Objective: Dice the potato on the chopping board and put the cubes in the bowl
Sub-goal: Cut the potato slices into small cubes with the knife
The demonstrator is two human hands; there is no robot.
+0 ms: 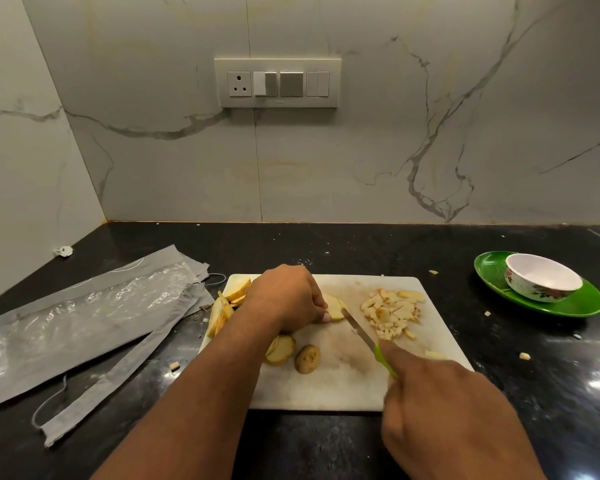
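Mid-dicing: left hand (284,296) pinching a potato slice (335,308) on the chopping board (343,379), right hand (444,410) gripping the green-handled knife (364,336), tip at the slice. Cubes (392,313) piled beside it; bowl (542,277) well apart, seemingly empty. Next, probably: cutting down beside the fingertips.

A green plate (584,303) sat on the black countertop (534,393) at three o'clock. Grey face masks (84,400) and a clear plastic wrapper (84,313) lay overlapping at nine o'clock. At twelve o'clock a switchboard (278,83) was mounted on the marble wall (430,116).
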